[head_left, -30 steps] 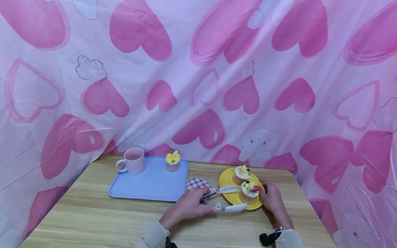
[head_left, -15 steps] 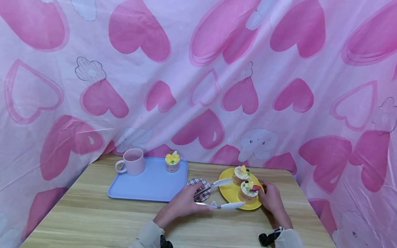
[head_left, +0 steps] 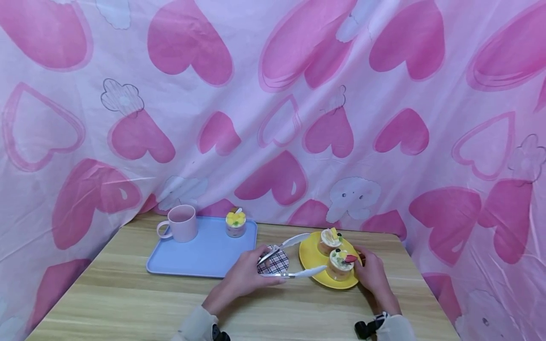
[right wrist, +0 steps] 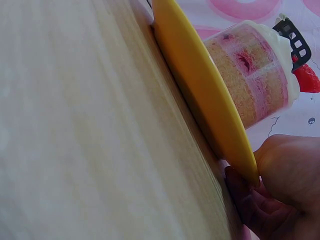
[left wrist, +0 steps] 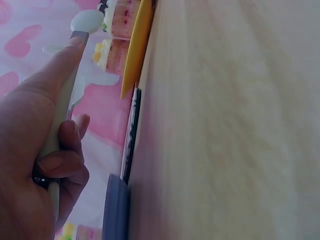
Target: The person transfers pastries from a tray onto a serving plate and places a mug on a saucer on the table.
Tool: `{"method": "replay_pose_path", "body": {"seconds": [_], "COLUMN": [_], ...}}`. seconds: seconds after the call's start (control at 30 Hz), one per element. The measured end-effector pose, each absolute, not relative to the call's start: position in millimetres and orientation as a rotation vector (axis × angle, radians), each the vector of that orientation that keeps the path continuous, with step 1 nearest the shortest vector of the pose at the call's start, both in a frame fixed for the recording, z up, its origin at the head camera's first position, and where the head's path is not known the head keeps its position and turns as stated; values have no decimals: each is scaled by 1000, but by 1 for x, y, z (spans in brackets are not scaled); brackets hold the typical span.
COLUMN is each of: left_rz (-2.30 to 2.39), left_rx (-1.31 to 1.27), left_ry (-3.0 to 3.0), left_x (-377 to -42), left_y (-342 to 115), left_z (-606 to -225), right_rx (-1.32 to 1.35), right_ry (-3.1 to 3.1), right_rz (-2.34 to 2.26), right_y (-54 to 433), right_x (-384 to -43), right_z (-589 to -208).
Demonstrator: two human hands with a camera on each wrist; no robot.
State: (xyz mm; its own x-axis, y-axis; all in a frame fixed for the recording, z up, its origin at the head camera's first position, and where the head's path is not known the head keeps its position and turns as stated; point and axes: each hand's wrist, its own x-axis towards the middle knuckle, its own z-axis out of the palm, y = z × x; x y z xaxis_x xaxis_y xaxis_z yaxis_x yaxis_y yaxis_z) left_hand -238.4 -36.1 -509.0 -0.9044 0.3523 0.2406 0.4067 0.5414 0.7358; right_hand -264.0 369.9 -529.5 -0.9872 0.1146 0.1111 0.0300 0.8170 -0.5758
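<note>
My left hand (head_left: 245, 274) grips white-tipped tongs (head_left: 294, 273), their arms spread and pointing right, with nothing between the tips. Those tips are just left of the yellow plate (head_left: 310, 255). On the plate stand two dessert cups, one topped with a strawberry (head_left: 341, 265) and one behind it with yellow pieces (head_left: 329, 240). My right hand (head_left: 374, 271) pinches the plate's right rim; the right wrist view shows the thumb (right wrist: 280, 160) above the rim and fingers beneath. In the left wrist view the fingers (left wrist: 70, 167) curl round the tongs' handle.
A blue tray (head_left: 192, 258) lies at the left of the wooden table (head_left: 128, 298). It bears a pink mug (head_left: 182, 225) and a dessert cup with yellow topping (head_left: 236, 225). A checked round coaster (head_left: 277, 263) lies between tray and plate, partly behind the tongs. A pink heart-print curtain (head_left: 256, 71) hangs behind.
My left hand has drawn the tongs leftward, away from the dessert cups and off the plate. The right hand keeps its hold on the plate, which stays nearly in place.
</note>
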Motion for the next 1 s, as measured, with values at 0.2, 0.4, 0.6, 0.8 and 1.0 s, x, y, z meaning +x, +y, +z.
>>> {"method": "replay_pose_path", "body": {"seconds": [0.2,0.4,0.6,0.8,1.0], "left_rz": [-1349,-1321,-1296,-1339,-1326], "left_rx": [-563,-485,-456,-416,-364], "left_ry": [-2686,-2692,-2679,-2666,-2645], "left_x": [-237,-233,-230,-231,-234], "left_y": [-51,-65,-77,-89,-101], "left_z": [-508,-506,-503,-501,-499], "right_rx": [-126,-131,-131,-134,-136], "right_ry": [-2858,-2864,-2860,-2856,-2854], "right_rz": [911,919,920,912,915], "right_y": [369,368,367,367,367], "right_x": [-263,-262,-262,-263,-263], "right_z": [-529,-528,-528,-529,-529]}}
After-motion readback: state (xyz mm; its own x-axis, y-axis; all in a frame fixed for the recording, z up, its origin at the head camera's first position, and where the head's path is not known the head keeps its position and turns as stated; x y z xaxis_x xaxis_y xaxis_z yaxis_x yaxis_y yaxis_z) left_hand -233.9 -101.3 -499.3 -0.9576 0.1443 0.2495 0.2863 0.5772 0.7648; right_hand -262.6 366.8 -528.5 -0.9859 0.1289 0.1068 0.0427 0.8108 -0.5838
